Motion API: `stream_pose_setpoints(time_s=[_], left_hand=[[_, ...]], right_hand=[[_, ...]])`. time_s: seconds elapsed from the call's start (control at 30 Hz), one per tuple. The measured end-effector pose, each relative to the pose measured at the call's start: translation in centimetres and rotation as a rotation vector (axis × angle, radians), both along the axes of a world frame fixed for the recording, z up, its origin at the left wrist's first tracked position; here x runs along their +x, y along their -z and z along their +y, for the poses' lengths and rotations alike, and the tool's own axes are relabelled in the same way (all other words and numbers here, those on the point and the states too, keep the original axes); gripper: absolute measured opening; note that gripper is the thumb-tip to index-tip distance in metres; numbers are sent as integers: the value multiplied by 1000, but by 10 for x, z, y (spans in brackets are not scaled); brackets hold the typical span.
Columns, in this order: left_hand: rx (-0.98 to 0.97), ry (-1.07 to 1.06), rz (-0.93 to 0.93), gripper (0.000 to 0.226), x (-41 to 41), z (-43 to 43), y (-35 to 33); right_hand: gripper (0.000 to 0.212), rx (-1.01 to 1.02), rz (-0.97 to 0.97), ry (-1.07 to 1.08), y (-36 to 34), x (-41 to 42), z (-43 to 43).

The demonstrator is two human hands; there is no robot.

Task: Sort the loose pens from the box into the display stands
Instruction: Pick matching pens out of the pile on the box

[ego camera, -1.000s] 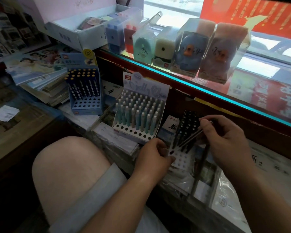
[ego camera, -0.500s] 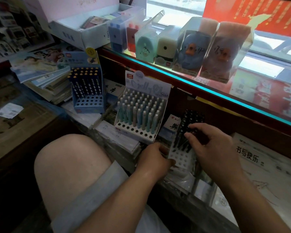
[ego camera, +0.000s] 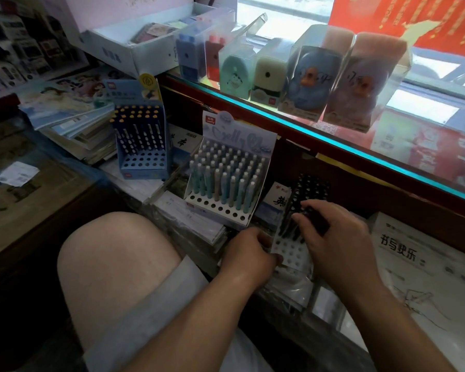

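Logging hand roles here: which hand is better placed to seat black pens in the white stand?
Right hand, probably: its fingers are on the black pens standing in the white stand. The left hand grips the stand's near corner, steadying it.

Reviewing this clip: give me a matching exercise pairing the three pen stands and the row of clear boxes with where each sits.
1 blue cardboard pen stand
2 white stand of pastel pens
3 white stand of black pens
4 row of clear plastic boxes

a on the glass counter
b between left hand and right hand
c beside the stacked booklets
d middle of the three stands

Pairs: 1-c, 2-d, 3-b, 4-a.
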State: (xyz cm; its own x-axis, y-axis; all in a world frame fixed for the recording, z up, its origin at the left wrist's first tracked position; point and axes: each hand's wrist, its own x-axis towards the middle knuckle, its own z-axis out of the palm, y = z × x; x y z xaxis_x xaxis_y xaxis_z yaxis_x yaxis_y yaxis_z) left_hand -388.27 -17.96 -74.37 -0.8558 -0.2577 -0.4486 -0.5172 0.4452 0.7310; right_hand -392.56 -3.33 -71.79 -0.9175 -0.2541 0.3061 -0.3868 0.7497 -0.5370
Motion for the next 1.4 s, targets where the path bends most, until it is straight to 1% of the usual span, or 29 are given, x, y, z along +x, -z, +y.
stream_pose_setpoints(time_s=[0.1, 0.23, 0.33, 0.4, 0.47, 0.57, 0.6, 0.7, 0.93, 1.0, 1.07, 1.23, 1.33, 1.4], left_hand=[[0, 4, -1, 31, 0, 0, 0], [1, 6, -1, 31, -1, 0, 1], [-2, 7, -6, 32, -1, 0, 1], [4, 4, -9, 33, -1, 0, 1], [6, 0, -9, 34, -1, 0, 2], [20, -1, -16, 34, 0, 0, 2], [22, 2, -16, 34, 0, 0, 3], [17, 6, -10, 34, 0, -1, 3], [8, 4, -8, 34, -1, 0, 4], [3, 6, 3, 34, 0, 0, 5], [1, 10, 8, 34, 0, 0, 5], [-6, 23, 19, 37, 1, 0, 4], [-3, 11, 58, 39, 5, 3, -2], [-7, -6, 129, 36, 10, 5, -9]], right_hand=[[26, -26, 8, 29, 0, -2, -2], [23, 0, 9, 14, 2, -3, -3], [28, 55, 23, -11, 6, -1, -4], [33, 76, 74, -3, 10, 0, -5], [30, 57, 140, -10, 13, 1, -6], [35, -13, 128, -47, 17, -2, -7], [34, -21, 127, -49, 19, -2, -7], [18, -25, 148, -34, 21, -3, -6], [24, 49, 218, -93, 27, -6, -3], [21, 48, 226, -110, 27, -6, -3], [18, 48, 220, -118, 28, -7, -4], [18, 80, 176, -117, 23, -6, -4], [27, 17, 65, -95, 16, -2, -2], [34, -43, 5, -78, 9, 2, 0]])
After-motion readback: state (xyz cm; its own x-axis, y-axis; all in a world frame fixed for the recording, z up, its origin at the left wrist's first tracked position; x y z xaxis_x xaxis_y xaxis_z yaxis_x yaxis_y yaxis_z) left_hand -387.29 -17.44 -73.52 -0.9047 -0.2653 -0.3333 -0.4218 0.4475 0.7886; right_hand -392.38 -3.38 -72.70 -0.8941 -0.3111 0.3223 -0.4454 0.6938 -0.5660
